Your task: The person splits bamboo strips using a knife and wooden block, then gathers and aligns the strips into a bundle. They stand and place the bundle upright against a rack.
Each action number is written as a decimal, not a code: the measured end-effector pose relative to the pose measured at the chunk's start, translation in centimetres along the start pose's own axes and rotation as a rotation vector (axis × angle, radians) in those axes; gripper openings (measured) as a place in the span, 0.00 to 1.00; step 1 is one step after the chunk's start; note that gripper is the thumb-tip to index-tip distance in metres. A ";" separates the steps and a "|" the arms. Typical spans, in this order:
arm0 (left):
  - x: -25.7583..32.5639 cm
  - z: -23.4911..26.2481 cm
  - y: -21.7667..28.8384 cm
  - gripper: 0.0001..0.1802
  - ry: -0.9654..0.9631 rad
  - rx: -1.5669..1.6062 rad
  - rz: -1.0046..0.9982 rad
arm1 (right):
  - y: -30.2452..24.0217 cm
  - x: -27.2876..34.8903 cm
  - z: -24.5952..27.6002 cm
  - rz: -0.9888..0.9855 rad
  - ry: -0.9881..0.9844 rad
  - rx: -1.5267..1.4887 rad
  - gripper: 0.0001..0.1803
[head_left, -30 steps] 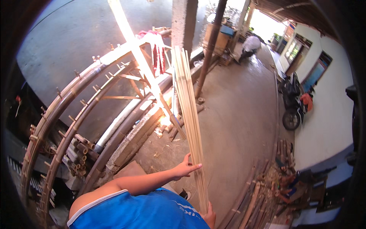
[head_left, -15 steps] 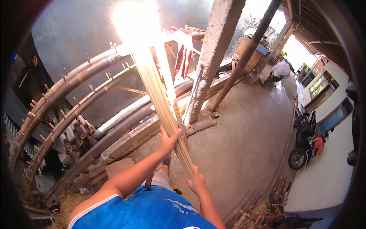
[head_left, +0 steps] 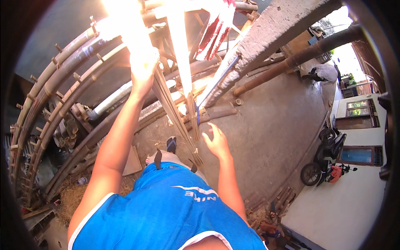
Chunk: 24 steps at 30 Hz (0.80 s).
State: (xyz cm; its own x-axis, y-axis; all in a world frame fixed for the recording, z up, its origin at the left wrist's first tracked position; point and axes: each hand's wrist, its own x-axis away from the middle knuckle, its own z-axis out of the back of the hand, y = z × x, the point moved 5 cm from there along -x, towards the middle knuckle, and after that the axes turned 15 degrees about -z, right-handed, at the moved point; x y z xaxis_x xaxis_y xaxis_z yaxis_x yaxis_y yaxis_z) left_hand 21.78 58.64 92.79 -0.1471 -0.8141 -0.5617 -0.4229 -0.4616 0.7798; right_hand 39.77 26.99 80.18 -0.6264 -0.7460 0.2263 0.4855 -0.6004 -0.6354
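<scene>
The left hand (head_left: 143,66) is gripping the bundle of bamboo strips (head_left: 175,116) high up (glare is washing out the top), while the right hand (head_left: 216,141) is hovering open-fingered, empty, just beside the bundle's lower end.

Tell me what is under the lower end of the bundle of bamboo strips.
The lower end of the bundle of bamboo strips hangs above bare concrete floor, beside a sandalled foot. The left hand grips it higher up; the right hand is open nearby. The blue shirt hides the ground beneath.
</scene>
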 end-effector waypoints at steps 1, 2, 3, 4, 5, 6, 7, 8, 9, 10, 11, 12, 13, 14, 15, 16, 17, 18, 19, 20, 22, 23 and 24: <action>-1.5 -0.3 -0.3 0.17 -0.035 0.002 -0.078 | 1.4 -0.6 0.6 -0.063 -0.014 0.026 0.30; -2.0 -0.8 -0.4 0.11 -0.014 0.007 -0.185 | 2.7 -1.2 0.9 -0.134 -0.046 0.056 0.30; -2.8 -1.1 -0.9 0.12 -0.048 -0.077 -0.186 | 3.6 -1.7 1.0 -0.139 -0.074 0.070 0.30; -3.4 -1.4 -1.4 0.13 -0.075 -0.163 -0.177 | 4.7 -2.2 1.1 -0.170 -0.110 0.099 0.30; -3.9 -1.6 -2.1 0.14 -0.093 -0.272 -0.112 | 5.7 -2.5 1.1 -0.226 -0.152 0.144 0.30; -4.5 -1.8 -2.3 0.14 -0.079 -0.233 -0.156 | 6.4 -2.8 1.2 -0.216 -0.171 0.137 0.30; -5.0 -2.1 -2.8 0.14 -0.062 -0.215 -0.148 | 7.2 -3.1 1.3 -0.232 -0.193 0.141 0.30; -5.4 -2.3 -3.2 0.14 -0.043 -0.197 -0.140 | 8.0 -3.5 1.4 -0.253 -0.214 0.152 0.29; -5.9 -2.7 -3.7 0.14 -0.025 -0.178 -0.136 | 8.7 -4.1 1.6 -0.254 -0.227 0.128 0.29; -6.3 -3.0 -4.2 0.14 -0.007 -0.159 -0.127 | 9.4 -4.5 1.7 -0.263 -0.241 0.109 0.30; -6.6 -3.3 -4.6 0.14 0.013 -0.143 -0.110 | 10.3 -4.9 1.9 -0.287 -0.264 0.097 0.30; -6.7 -3.6 -5.1 0.14 0.038 -0.138 -0.081 | 11.2 -5.4 2.3 -0.273 -0.280 0.120 0.30; -7.2 -4.0 -5.3 0.14 0.015 -0.123 -0.098 | 12.0 -5.9 2.5 -0.265 -0.298 0.137 0.30; -8.1 -4.4 -5.6 0.14 -0.007 -0.117 -0.105 | 12.9 -6.5 2.9 -0.254 -0.316 0.154 0.29; -8.8 -4.6 -6.0 0.13 -0.007 -0.120 -0.089 | 13.8 -7.0 3.4 -0.247 -0.332 0.179 0.29; -9.4 -4.9 -6.3 0.13 -0.009 -0.104 -0.088 | 14.7 -7.4 3.9 -0.228 -0.359 0.193 0.29; -10.1 -5.0 -6.6 0.12 0.006 -0.093 -0.068 | 15.6 -7.9 4.4 -0.213 -0.381 0.210 0.29; -10.9 -5.1 -7.0 0.11 0.017 -0.083 -0.043 | 16.4 -8.6 5.0 -0.202 -0.399 0.233 0.29; -11.5 -5.4 -7.2 0.12 -0.003 -0.086 -0.051 | 17.1 -9.3 5.7 -0.186 -0.414 0.230 0.29; -12.0 -5.6 -7.3 0.13 -0.026 -0.090 -0.048 | 17.7 -10.0 6.3 -0.178 -0.429 0.233 0.29; -12.6 -5.8 -7.5 0.14 -0.054 -0.181 -0.057 | 19.1 -10.9 7.6 -0.163 -0.474 0.282 0.29; -12.7 -5.8 -7.5 0.14 -0.060 -0.272 -0.078 | 19.6 -11.4 8.1 -0.146 -0.499 0.324 0.29; -13.2 -5.4 -7.4 0.13 -0.032 -0.363 -0.077 | 19.6 -12.9 8.4 -0.115 -0.510 0.359 0.29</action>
State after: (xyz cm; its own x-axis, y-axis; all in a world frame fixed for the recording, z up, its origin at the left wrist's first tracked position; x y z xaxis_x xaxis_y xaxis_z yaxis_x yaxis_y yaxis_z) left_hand 31.68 70.92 95.91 -0.1577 -0.7635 -0.6263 -0.0898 -0.6205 0.7790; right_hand 62.49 22.38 71.02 -0.3604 -0.6614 0.6578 0.6620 -0.6781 -0.3191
